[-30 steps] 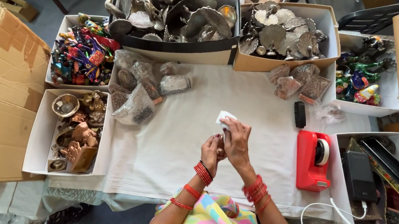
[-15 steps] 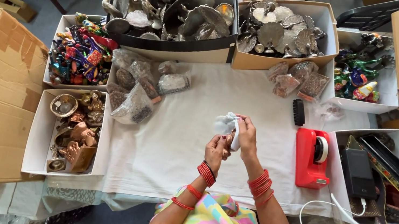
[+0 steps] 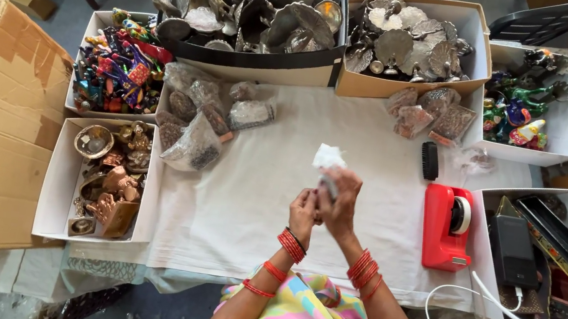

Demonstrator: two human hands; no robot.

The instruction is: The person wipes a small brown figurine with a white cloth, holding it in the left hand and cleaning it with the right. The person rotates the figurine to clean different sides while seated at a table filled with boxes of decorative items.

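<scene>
Your left hand (image 3: 303,213) and right hand (image 3: 339,207) are pressed together above the near middle of the white-covered surface (image 3: 253,201), both pinching a small item wrapped in white tissue (image 3: 327,161). The wrap looks light, soft and easily torn, and what is inside cannot be seen, so grip low on the bundle, not the loose top. A red tape dispenser (image 3: 447,226) stands near the right edge.

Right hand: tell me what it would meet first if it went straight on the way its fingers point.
The right hand points up the white cloth; past the white wad it holds, probably the black box of silver pieces, though depth is unclear.
</scene>
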